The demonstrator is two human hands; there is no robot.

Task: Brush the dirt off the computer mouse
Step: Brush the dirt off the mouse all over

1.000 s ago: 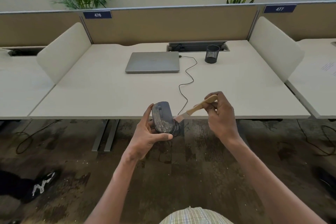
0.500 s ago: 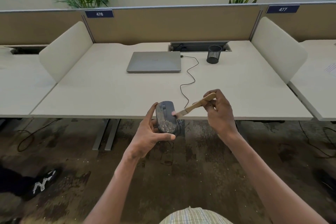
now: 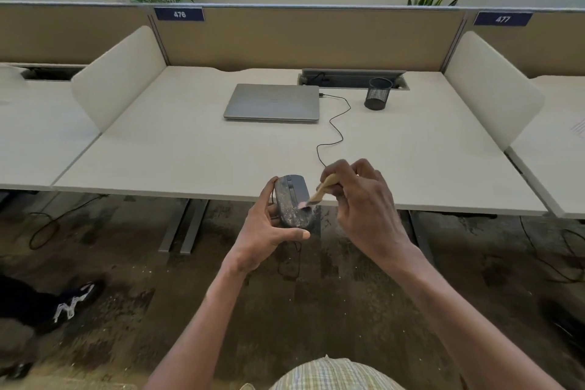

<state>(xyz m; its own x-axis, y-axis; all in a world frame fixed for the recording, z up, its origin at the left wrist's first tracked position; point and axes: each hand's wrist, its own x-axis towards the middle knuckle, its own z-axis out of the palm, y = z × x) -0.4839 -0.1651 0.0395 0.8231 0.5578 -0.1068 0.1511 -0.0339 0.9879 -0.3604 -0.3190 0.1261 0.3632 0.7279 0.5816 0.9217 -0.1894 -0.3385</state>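
Note:
A dark grey computer mouse (image 3: pixel 292 201), speckled with pale dirt on its back half, is held in front of the desk's near edge. My left hand (image 3: pixel 264 233) grips it from the left and below, thumb under its rear end. My right hand (image 3: pixel 361 199) holds a small wooden-handled brush (image 3: pixel 323 190) close beside the mouse. The brush's pale bristles touch the right side of the mouse's top. Most of the handle is hidden inside my fingers.
A white desk (image 3: pixel 190 155) carries a shut grey laptop (image 3: pixel 272 102), a black mesh pen cup (image 3: pixel 378 94) and a black cable (image 3: pixel 335 127) running toward the front edge. White side dividers (image 3: pixel 117 76) flank the desk. Cables and a dark shoe (image 3: pixel 68 302) lie on the brown floor.
My right hand has moved left and down toward the mouse, bringing the brush head from beside the mouse onto its top right. The left hand keeps the mouse almost still.

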